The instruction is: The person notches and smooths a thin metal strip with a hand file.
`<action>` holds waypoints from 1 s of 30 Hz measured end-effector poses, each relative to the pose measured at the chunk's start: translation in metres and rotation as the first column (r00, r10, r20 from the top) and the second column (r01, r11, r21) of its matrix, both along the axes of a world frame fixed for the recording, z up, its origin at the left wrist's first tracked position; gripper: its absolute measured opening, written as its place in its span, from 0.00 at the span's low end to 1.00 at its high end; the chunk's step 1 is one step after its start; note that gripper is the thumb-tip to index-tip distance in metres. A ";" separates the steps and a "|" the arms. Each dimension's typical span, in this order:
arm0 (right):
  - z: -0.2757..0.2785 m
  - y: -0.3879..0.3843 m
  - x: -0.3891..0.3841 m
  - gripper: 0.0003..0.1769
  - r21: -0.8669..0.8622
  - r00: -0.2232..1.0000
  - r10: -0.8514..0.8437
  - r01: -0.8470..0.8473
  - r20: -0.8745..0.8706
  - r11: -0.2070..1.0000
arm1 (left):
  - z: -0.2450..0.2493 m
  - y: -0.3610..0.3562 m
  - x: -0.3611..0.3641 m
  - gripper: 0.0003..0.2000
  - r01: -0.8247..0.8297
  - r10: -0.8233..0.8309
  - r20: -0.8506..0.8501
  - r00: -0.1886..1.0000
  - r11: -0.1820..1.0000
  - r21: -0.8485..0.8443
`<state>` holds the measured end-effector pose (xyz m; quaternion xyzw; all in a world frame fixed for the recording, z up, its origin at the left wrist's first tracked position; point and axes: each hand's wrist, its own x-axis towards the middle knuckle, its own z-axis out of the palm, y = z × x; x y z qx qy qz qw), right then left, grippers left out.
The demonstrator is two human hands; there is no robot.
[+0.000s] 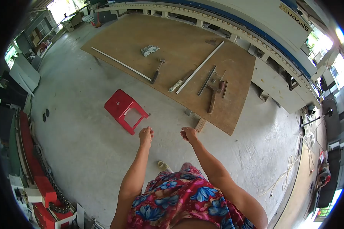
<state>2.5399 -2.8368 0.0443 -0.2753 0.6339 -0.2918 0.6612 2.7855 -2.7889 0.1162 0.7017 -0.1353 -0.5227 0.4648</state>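
Note:
My left hand (pixel 146 136) is held out over the floor with its fingers curled in, just beside a red plastic stool (pixel 120 104). Level with it, my right hand (pixel 189 134) is also curled closed, near the front edge of a low brown board table (pixel 118 34). Nothing shows in either hand. On the table lie a hammer (pixel 156 74), two long white strips (pixel 121 63), a tool with a pale wrapped handle (pixel 175 85), a metal bar (pixel 206 81) and a wooden-handled tool (pixel 212 101). Farther back is a crumpled grey-white cloth or glove (pixel 149 50).
A large blue and white machine (pixel 263 34) stands behind the table. A wood block (pixel 200 124) sits under the table's front edge. Loose white cables (pixel 288 170) run along the floor at right. Red parts and a chain (pixel 46 168) line the left side.

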 end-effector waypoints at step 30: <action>-0.120 -0.324 0.065 0.21 0.224 0.721 0.196 -0.058 -0.665 0.973 | -0.056 -0.213 0.057 0.10 0.087 -0.124 0.115 0.986 0.955 0.284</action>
